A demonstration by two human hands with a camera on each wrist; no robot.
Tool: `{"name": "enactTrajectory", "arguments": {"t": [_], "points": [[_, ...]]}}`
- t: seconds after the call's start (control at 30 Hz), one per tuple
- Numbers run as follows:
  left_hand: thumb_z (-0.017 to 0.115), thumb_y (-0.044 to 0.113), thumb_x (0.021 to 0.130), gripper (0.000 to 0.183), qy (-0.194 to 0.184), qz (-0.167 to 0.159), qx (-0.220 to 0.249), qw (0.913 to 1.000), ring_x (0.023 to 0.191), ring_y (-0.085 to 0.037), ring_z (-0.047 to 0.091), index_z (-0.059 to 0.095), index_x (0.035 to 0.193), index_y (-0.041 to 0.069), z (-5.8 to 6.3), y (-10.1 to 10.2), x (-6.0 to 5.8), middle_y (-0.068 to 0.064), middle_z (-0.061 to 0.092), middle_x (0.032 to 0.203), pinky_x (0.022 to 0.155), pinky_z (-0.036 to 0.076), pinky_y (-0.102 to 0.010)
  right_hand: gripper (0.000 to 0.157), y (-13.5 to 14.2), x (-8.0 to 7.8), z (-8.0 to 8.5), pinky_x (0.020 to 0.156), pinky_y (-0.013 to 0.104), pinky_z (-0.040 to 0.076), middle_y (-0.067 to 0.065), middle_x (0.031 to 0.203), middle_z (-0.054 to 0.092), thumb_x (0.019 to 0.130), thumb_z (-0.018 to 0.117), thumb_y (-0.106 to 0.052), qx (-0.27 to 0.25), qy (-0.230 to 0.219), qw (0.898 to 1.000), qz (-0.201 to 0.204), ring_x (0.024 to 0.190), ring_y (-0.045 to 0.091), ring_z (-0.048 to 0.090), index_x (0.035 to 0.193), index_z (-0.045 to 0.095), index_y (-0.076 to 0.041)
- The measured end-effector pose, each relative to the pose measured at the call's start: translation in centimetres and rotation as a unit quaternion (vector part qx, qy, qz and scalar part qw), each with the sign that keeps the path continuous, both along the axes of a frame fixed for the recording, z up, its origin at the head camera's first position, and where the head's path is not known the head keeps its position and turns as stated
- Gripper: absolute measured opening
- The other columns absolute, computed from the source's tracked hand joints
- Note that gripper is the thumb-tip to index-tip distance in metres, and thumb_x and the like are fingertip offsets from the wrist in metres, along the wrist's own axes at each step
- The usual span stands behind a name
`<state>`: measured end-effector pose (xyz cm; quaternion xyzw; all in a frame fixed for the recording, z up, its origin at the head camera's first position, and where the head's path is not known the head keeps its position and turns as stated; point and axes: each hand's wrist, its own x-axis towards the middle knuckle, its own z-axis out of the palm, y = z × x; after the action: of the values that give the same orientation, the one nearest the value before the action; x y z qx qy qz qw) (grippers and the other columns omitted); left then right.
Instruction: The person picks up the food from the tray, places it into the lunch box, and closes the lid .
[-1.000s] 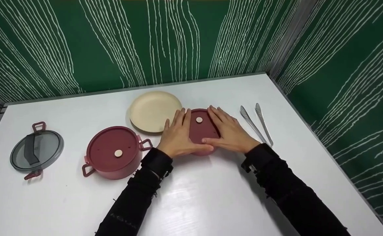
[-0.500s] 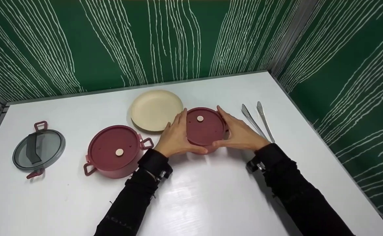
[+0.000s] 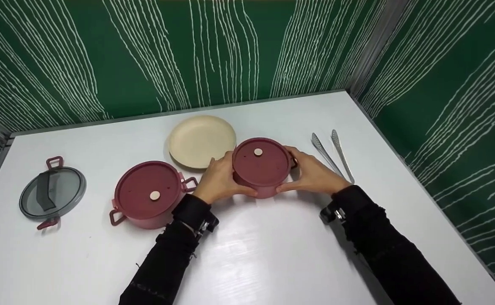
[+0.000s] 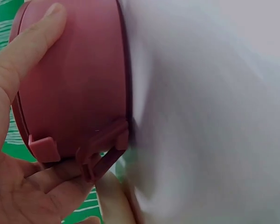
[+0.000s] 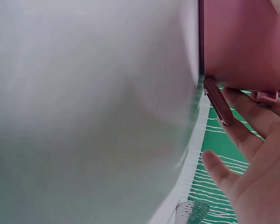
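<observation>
A small dark-red lidded pot [image 3: 262,167] with a beige knob on its lid stands on the white table [image 3: 251,254], held from both sides. My left hand [image 3: 218,180] grips its left wall, thumb at the front. My right hand [image 3: 313,173] grips its right wall, where a side handle sits. In the left wrist view the pot [image 4: 74,88] fills the left, my thumb lying across its wall and my fingers under a handle. The right wrist view shows the pot [image 5: 245,42] at the top right, with a handle beside my fingers [image 5: 252,116].
A larger dark-red lidded pot [image 3: 147,195] with handles stands to the left. A cream plate [image 3: 201,141] lies behind. Metal tongs [image 3: 333,155] lie to the right. A grey glass lid [image 3: 52,198] with red tabs sits far left. Green patterned walls enclose the table.
Both hands slid off the small pot's lid and down round its sides. The pot now stands slightly higher and nearer to me in the head view.
</observation>
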<state>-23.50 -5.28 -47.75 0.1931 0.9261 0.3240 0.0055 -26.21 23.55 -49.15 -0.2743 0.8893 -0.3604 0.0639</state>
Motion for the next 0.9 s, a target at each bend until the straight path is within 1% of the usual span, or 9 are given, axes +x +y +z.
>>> {"name": "enactTrajectory", "arguments": {"t": [0.17,0.27,0.4,0.5,0.6,0.7,0.77,0.9], "points": [[0.099,0.048,0.058,0.12,0.005,-0.008,0.02,0.9998,0.139,-0.027,0.049,0.042,0.155,0.01,-0.1,0.0,0.3,-0.01,0.056,0.146,0.118,0.02,-0.067,0.118,0.1,0.2,-0.2,0.114,0.047,0.037,-0.005,0.143,0.058,0.061,0.094,-0.06,-0.005,0.012,1.0,-0.003,0.128,0.013,0.054,0.156,0.039,-0.017],[0.099,0.047,0.058,0.119,0.015,-0.017,0.025,0.9994,0.14,-0.027,0.048,0.042,0.155,0.009,0.0,0.0,0.5,-0.01,0.056,0.147,0.118,0.019,-0.067,0.119,0.2,0.3,-0.3,0.113,0.047,0.038,-0.003,0.142,0.058,0.06,0.093,-0.062,-0.006,0.027,1.0,-0.004,0.127,0.014,0.055,0.156,0.04,-0.015],[0.099,0.047,0.059,0.118,0.031,-0.024,0.026,0.9989,0.14,-0.025,0.048,0.042,0.155,0.009,0.2,0.1,0.7,-0.01,0.057,0.146,0.119,0.021,-0.064,0.12,0.4,0.6,-0.2,0.112,0.048,0.04,-0.002,0.141,0.06,0.06,0.092,-0.064,-0.003,0.044,0.999,-0.011,0.124,0.014,0.057,0.156,0.04,-0.014],[0.1,0.047,0.058,0.118,0.042,-0.025,0.031,0.9983,0.137,-0.024,0.051,0.043,0.154,0.01,0.7,0.0,1.0,-0.008,0.058,0.144,0.119,0.027,-0.057,0.119,0.4,0.9,0.3,0.109,0.047,0.042,-0.002,0.139,0.061,0.06,0.092,-0.064,-0.003,0.051,0.999,-0.013,0.121,0.014,0.059,0.155,0.041,-0.014],[0.101,0.045,0.057,0.116,0.044,-0.023,0.044,0.9978,0.133,-0.024,0.055,0.045,0.153,0.01,1.3,-0.1,1.4,-0.008,0.06,0.141,0.115,0.035,-0.048,0.118,0.2,1.2,0.9,0.106,0.047,0.045,-0.002,0.14,0.062,0.06,0.092,-0.063,-0.007,0.055,0.998,-0.011,0.12,0.015,0.06,0.155,0.042,-0.015],[0.101,0.043,0.056,0.114,0.036,-0.017,0.059,0.9974,0.13,-0.024,0.057,0.047,0.15,0.01,2.1,-0.3,1.8,-0.006,0.062,0.138,0.112,0.04,-0.041,0.116,0.0,1.4,1.7,0.106,0.048,0.045,-0.002,0.14,0.061,0.061,0.093,-0.06,-0.017,0.055,0.998,-0.011,0.122,0.017,0.059,0.155,0.043,-0.015],[0.101,0.043,0.056,0.113,0.034,-0.014,0.067,0.9971,0.129,-0.023,0.057,0.048,0.149,0.01,2.9,-0.9,2.0,-0.006,0.062,0.136,0.11,0.042,-0.039,0.115,-0.6,1.5,2.4,0.107,0.049,0.044,-0.001,0.14,0.062,0.061,0.095,-0.058,-0.027,0.06,0.998,-0.01,0.123,0.017,0.058,0.154,0.044,-0.014],[0.102,0.042,0.057,0.112,0.029,-0.007,0.084,0.996,0.13,-0.02,0.056,0.048,0.15,0.011,4.9,-2.7,2.8,-0.003,0.062,0.137,0.111,0.042,-0.039,0.111,-2.4,1.7,3.9,0.109,0.048,0.042,-0.002,0.141,0.061,0.062,0.096,-0.053,-0.054,0.075,0.996,0.003,0.124,0.016,0.056,0.153,0.046,-0.013]]}}
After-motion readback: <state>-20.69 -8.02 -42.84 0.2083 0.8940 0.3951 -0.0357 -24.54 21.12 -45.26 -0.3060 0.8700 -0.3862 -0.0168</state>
